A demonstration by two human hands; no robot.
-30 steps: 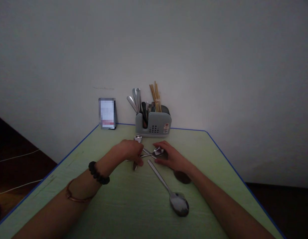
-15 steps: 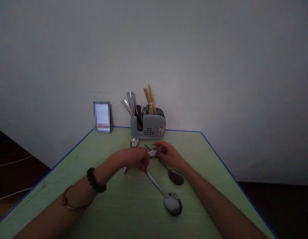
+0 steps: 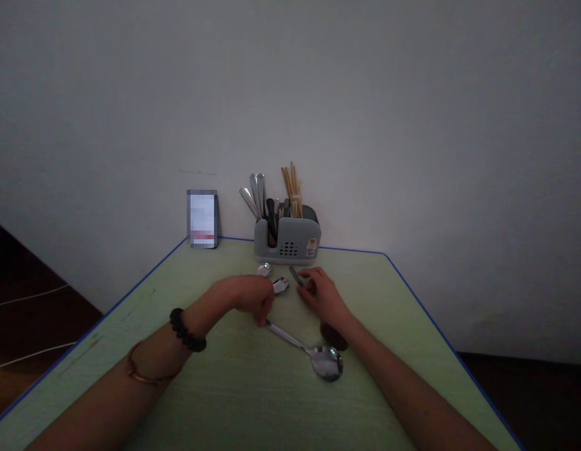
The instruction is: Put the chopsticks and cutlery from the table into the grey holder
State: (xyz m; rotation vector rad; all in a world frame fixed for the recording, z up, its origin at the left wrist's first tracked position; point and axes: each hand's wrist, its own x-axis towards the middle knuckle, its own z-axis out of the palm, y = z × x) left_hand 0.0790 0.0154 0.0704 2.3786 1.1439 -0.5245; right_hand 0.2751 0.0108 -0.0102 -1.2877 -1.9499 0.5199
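My left hand (image 3: 256,295) is closed, its fingertips at the handle end of a large metal spoon (image 3: 326,362) whose bowl points toward me on the right. The bowl of a smaller spoon (image 3: 281,286) pokes out past the knuckles; its handle is hidden by the hand. Behind the left hand shows another small spoon bowl (image 3: 264,270). My right hand (image 3: 319,289) is closed round the handle of a second large spoon (image 3: 334,337). That handle's tip sticks out ahead of the fingers, and its dark bowl is partly covered by my wrist.
A grey cutlery holder (image 3: 290,250) stands at the table's far edge against the wall (image 3: 412,125), with metal handles (image 3: 257,191) and wooden chopsticks (image 3: 293,188) upright in it. A phone-like screen (image 3: 202,219) leans at the back left. The green table (image 3: 224,401) has a blue edge.
My hands have moved apart. The right hand now has the second spoon's handle in its fingers. The large spoon by my left hand has swung, its bowl a little farther from me.
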